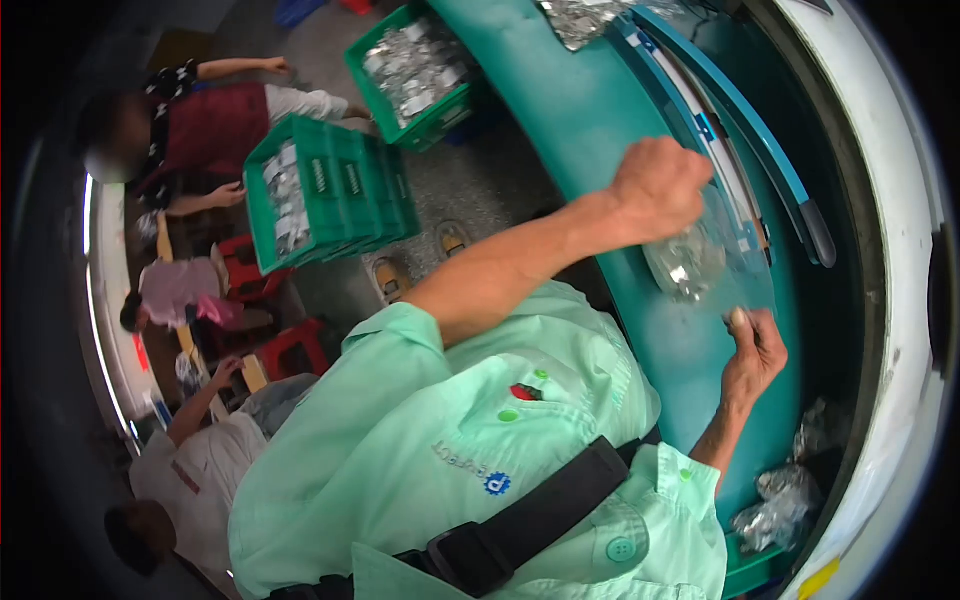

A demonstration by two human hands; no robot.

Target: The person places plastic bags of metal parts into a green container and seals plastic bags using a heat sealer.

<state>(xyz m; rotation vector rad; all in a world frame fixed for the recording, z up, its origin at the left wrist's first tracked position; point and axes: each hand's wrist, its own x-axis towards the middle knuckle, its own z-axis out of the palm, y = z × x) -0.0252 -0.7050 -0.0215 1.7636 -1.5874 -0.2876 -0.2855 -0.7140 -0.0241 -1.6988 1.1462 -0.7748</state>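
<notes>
My left hand point(660, 190) is closed in a fist on the upper end of a clear plastic bag point(745, 270). My right hand point(755, 355) pinches the bag's lower edge between thumb and fingers. A rounded, shiny clear bundle point(688, 262) shows at the bag, just over the green tabletop point(660, 345); I cannot make out its contents. Directly beyond my hands lies a long blue device with a white strip point(700, 120), which looks like a bag sealer. Its curved blue lever point(765, 130) is raised and ends in a dark grip point(818, 235).
Silvery packets point(585, 20) lie at the table's far end, and clear bags point(775, 510) at the near right. Stacked green crates point(345, 190) and another green crate point(440, 115) hold silvery packets. Several people are at the left, near red stools point(295, 345).
</notes>
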